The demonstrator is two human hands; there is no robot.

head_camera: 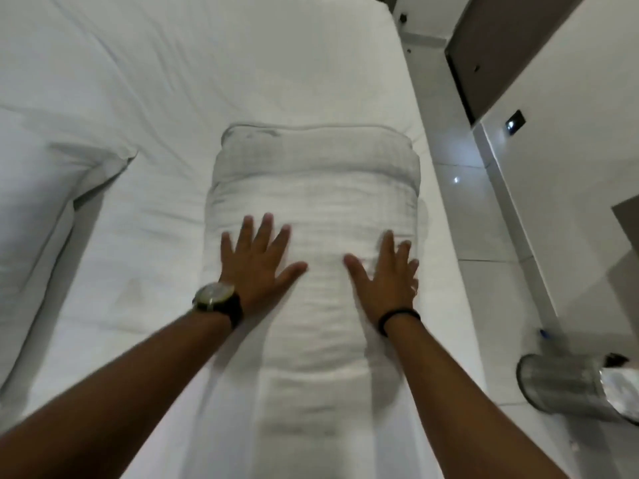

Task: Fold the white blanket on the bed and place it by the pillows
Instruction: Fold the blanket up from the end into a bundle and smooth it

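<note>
A person's two hands pressed flat on a folded white blanket (pixel 313 216) that lay lengthwise along the right side of a bed (pixel 193 74), its far end rounded toward 12 o'clock and its near end running down toward 6 o'clock. The left hand (pixel 257 267), fingers straight and spread, rested on the blanket's left half, a dark-strapped wristwatch (pixel 216 299) on its wrist. The right hand (pixel 389 278), likewise spread with nothing gripped, rested on the blanket's right half near its edge, a thin black band (pixel 397 318) around the wrist. The hands sat apart, a strip of bare blanket between the two thumbs. A white pillow (pixel 45 202) lay at 9 o'clock from the blanket, its corner pointing toward the bundle but separated from it by creased bed sheet. At 3 to 4 o'clock, beyond the mattress edge, pale glossy floor tiles (pixel 460 202) showed, with a metal mesh wastebasket (pixel 560 385) on them at about 4 o'clock. A dark door panel (pixel 498 46) stood at 1 o'clock, beside a white wall.
</note>
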